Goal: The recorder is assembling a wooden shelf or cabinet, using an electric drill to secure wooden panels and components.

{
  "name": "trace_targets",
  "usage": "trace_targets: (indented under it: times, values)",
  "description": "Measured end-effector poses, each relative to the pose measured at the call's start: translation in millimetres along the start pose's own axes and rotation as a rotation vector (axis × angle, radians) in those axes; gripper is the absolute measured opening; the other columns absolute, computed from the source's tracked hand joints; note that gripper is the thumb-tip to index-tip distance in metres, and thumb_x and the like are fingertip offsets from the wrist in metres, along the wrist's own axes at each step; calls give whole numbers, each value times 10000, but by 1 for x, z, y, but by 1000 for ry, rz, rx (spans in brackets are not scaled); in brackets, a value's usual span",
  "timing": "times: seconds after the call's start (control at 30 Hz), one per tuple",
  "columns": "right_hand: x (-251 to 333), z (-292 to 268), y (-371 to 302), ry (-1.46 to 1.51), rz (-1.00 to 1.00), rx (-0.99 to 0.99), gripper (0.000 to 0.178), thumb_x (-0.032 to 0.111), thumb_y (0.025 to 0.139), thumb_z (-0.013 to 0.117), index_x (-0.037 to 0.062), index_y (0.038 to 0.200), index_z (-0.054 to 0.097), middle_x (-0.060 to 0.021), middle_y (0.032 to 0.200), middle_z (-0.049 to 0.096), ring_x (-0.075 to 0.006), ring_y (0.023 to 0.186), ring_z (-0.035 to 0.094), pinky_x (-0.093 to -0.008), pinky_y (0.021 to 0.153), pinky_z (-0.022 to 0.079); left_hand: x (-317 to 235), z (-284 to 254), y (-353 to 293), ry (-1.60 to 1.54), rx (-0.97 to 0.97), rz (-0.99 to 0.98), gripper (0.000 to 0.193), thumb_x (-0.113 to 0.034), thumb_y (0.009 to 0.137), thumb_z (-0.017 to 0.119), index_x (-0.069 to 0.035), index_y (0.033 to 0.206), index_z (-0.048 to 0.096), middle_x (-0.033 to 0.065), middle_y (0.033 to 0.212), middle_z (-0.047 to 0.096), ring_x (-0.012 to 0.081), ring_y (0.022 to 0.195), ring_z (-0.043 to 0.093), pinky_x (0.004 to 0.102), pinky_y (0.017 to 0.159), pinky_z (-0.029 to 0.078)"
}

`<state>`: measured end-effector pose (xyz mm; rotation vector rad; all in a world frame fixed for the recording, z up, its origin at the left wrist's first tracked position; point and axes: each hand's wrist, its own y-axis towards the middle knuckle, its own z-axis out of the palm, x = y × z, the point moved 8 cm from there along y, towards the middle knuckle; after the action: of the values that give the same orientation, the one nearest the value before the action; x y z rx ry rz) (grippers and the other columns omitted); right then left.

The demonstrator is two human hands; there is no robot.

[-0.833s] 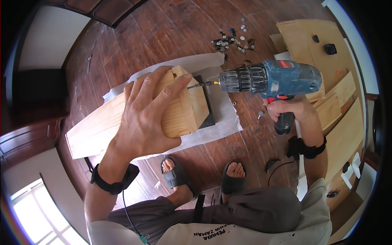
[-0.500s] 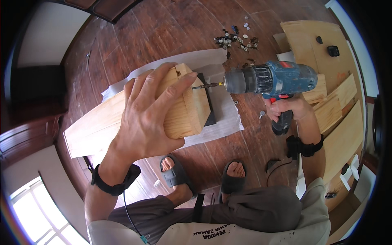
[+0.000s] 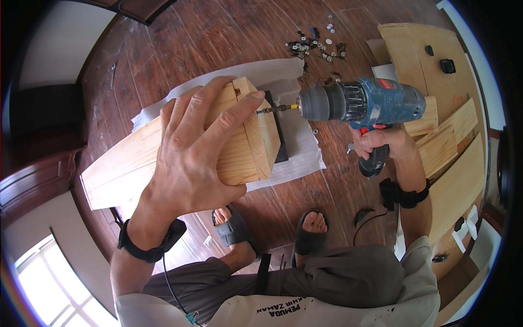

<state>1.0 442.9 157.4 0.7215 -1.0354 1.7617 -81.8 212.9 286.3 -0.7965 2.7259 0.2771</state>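
Observation:
My left hand [image 3: 188, 150] is spread over a long pale wooden piece [image 3: 237, 163], thumb underneath and index finger along its angled end block. The fingers clamp the wood from above. In my right hand [image 3: 388, 143] is a blue and black cordless drill [image 3: 376, 103], gripped by its handle with a finger at the red trigger. A thin bit [image 3: 278, 108] with a yellow band runs from the chuck to the block's end face, close to my left index fingertip. Where the tip meets the wood is partly hidden by that finger.
A white sheet [image 3: 299, 150] lies under the wood on the brown plank floor. Beyond it sits a pile of small screws and fittings [image 3: 316, 49]. Wooden boards [image 3: 457, 169] are stacked at the right, with a black battery-like block [image 3: 447, 66] on top. My sandalled feet are nearby.
The drill has come slightly closer to the wood, and less of the thin bit shows. Both hands keep their grips; the wooden piece has shifted slightly in view.

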Motion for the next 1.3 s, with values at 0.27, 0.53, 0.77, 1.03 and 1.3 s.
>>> trace_targets:
  times: [0.27, 0.53, 0.77, 1.03, 1.3]
  values:
    - [2, 3, -1, -33, -19, 2, 307, 95, 695, 720, -8, 965, 614, -79, 730, 577, -152, 529, 543, -303, 494, 471, -1, -2, 1, -27, -13, 5, 1016, -144, 382, 820, -215, 1362, 562, 182, 1326, 498, 369, 1122, 517, 511, 959, 395]
    - [-3, -1, 0, -99, -14, -34, 390, 102, 673, 699, -10, 1032, 600, -74, 697, 558, -177, 510, 538, -320, 470, 461, 1, 2, -2, -30, -16, -2, 1032, -143, 374, 820, -225, 1368, 556, 175, 1328, 494, 368, 1130, 515, 515, 957, 396]
    - [3, 1, 0, -144, -38, -43, 275, 111, 691, 717, -8, 921, 625, -73, 721, 602, -150, 536, 565, -284, 499, 457, 1, 2, -1, -34, -29, 13, 1034, -154, 371, 823, -232, 1366, 553, 179, 1330, 492, 369, 1128, 516, 517, 961, 398]
    - [3, 6, 4, -163, -91, -9, 242, 96, 686, 707, 12, 901, 632, -58, 707, 595, -137, 537, 549, -289, 517, 451, 1, 2, -1, -21, -10, -3, 1015, -150, 373, 821, -230, 1350, 559, 179, 1331, 491, 372, 1117, 519, 504, 971, 398]
    - [-2, -4, 9, -297, -204, -29, 459, 80, 677, 728, 3, 1107, 586, -87, 755, 634, -159, 580, 592, -298, 540, 486, 0, 0, 0, -34, -20, -8, 985, -143, 367, 816, -214, 1319, 574, 173, 1341, 491, 378, 1137, 515, 522, 980, 389]
